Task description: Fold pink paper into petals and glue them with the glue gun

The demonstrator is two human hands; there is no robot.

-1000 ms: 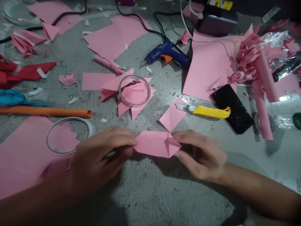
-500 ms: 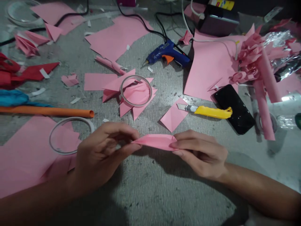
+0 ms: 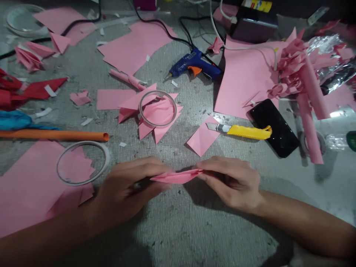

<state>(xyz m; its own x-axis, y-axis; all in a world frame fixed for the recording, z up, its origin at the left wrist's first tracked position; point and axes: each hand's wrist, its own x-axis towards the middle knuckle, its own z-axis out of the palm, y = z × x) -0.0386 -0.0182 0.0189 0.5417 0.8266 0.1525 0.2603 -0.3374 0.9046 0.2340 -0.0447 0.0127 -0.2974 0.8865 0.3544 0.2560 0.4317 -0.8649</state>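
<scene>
A folded piece of pink paper (image 3: 179, 177) is stretched level between my two hands, just above the table. My left hand (image 3: 130, 185) has its fingers and thumb closed around the paper's left end, slightly blurred. At the other end, my right hand (image 3: 232, 181) pinches the tip between thumb and fingers. Beyond the hands, a pink paper square (image 3: 202, 140) with crease lines lies on the table. The blade of a yellow box cutter (image 3: 247, 132) rests over that square.
A blue glue gun (image 3: 194, 65) lies farther back with its cord. Tape rings (image 3: 106, 163) sit on pink paper at left. A black phone (image 3: 274, 128), rolled pink paper flowers (image 3: 294, 55) and an orange paper tube (image 3: 55, 135) are around.
The folded paper has dropped slightly and now looks flatter and narrower. My left fingers have moved further along it, and my right hand has shifted slightly left.
</scene>
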